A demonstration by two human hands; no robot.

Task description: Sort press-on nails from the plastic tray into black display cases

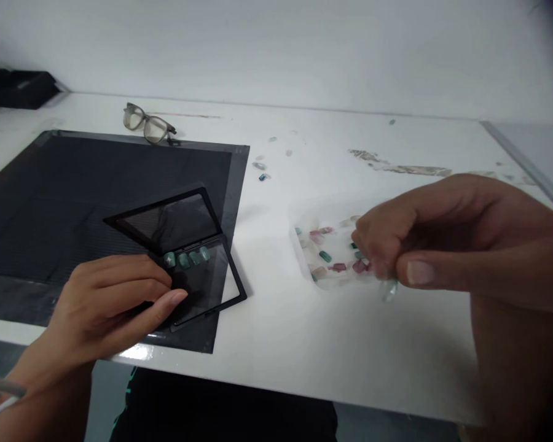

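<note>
**Pinching a pale stone over the tray, steadying the open case**

Looking down at the white tabletop [276, 344], I see my right hand [451, 245] curled above a shallow clear tray [304, 245] of small pink, green and pale stones [325, 256]. Its grip is closed: thumb and forefinger are pinched together on one pale, translucent stone [389, 288], which hangs just below the thumb tip with its long axis roughly up and down, the free end pointing at the tabletop by the tray's near edge.

My left hand [110, 307] rests on an open black display case [188, 258] lying on a black mat [74, 202]. The fingers are loosely bent, thumb pressing the case's near edge, holding it down rather than wrapped around it. A row of four green stones [187, 258] runs across the case just beyond my fingertips. The lid stands raised toward the far side.

Eyeglasses [148, 124] sit beyond the mat.
</note>
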